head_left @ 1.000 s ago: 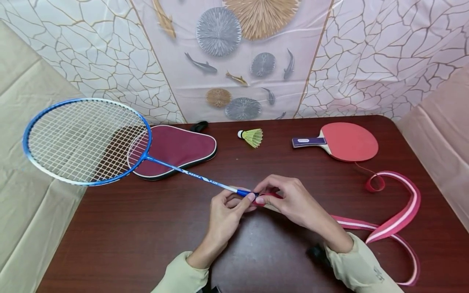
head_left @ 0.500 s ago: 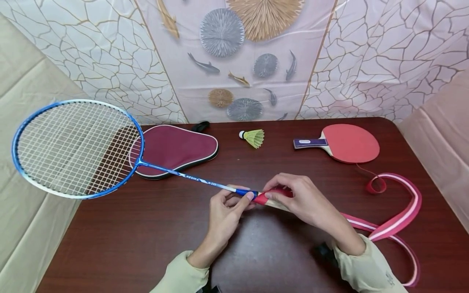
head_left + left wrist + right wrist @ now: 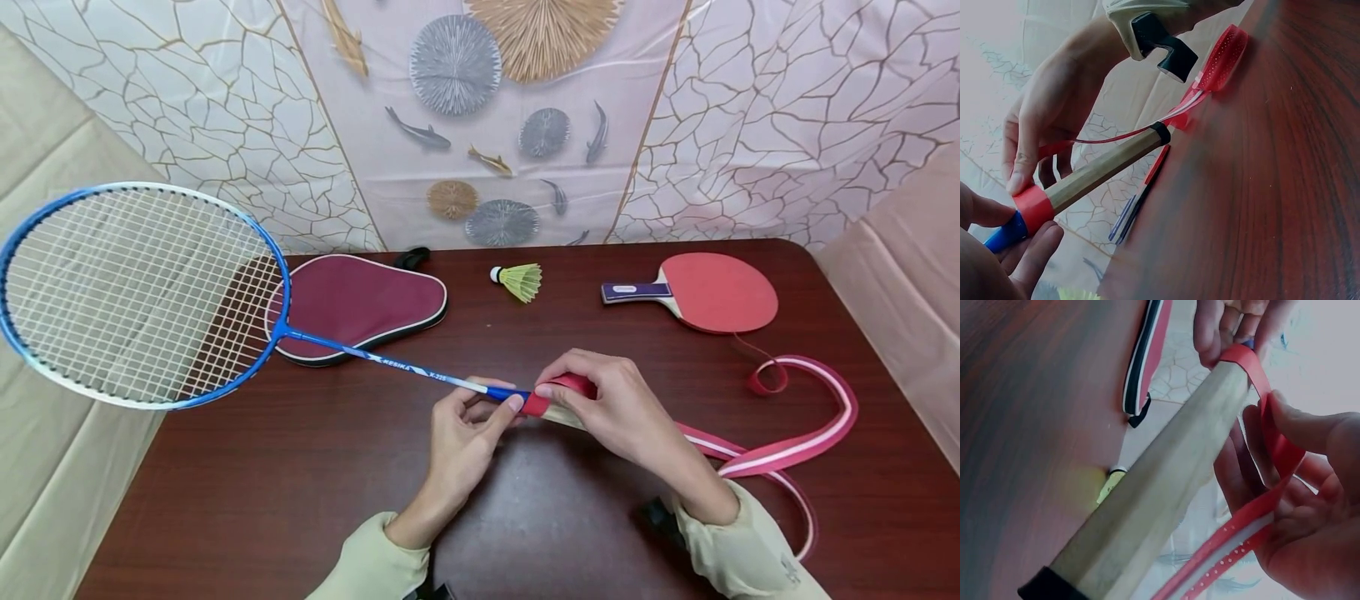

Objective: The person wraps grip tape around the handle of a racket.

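Observation:
A blue and white badminton racket is held above the table, its stringed head to the left. My left hand pinches it at the blue cone just above the handle. The handle is bare pale wood with a black band at its butt. Red grip tape goes round the handle's top, beside the cone. My right hand pinches the tape between thumb and fingers close to that turn. From there the loose tape, with a white stripe on its underside, trails in loops across the table.
Behind the racket lies a maroon paddle case. A yellow shuttlecock and a red table tennis paddle lie along the back of the table. A thin strand and small curl of tape lie below the paddle.
My right hand has shifted slightly right, exposing the red turn at the handle's top. The racket head has swung left. The trailing tape loops have drawn left.

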The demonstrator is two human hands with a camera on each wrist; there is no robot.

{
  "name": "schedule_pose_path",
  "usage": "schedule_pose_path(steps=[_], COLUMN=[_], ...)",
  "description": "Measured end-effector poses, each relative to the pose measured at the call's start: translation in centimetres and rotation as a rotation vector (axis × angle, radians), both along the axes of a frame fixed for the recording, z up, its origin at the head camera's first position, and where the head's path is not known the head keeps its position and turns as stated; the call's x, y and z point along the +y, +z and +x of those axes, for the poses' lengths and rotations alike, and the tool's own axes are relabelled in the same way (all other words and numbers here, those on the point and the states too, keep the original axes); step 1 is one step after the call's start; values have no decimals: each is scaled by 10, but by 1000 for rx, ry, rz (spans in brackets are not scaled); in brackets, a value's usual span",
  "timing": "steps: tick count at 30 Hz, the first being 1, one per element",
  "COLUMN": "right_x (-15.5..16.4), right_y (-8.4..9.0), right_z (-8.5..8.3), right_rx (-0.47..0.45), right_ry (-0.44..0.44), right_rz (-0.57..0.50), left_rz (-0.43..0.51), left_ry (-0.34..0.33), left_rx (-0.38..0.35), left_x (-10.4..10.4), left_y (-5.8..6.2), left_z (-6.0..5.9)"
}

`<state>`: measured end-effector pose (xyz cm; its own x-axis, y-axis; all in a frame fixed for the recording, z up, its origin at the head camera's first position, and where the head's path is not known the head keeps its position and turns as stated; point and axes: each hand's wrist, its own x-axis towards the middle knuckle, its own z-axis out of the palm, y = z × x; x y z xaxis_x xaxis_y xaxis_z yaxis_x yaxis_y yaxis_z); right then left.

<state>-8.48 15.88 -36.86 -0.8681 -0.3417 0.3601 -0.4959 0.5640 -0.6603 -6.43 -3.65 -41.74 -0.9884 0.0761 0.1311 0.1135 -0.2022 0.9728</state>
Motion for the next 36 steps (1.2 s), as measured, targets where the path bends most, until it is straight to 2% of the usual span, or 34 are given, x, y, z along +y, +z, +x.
schedule_pose_path(steps=[8,16,22,26,36], right_x=[-4,-5,-3,-1,3], right_y=[-3,-5,-5,-7,-10], right_z=[0,0,-1,-2,-6], right_rx=[-57,-87,-113,-142,-188], right_ry=[-81,-93,-93,-64,33], right_rz=[21,20,15,8,-44], left_rz=[-3,-51,-55,-31,-36], left_ry=[-3,2,-8,-13,-25], left_rx=[34,49,81,113,139], left_x=[1,1,1,1,2], left_y=[1,15,5,-1,-1], left_z=[1,6,4,3,3])
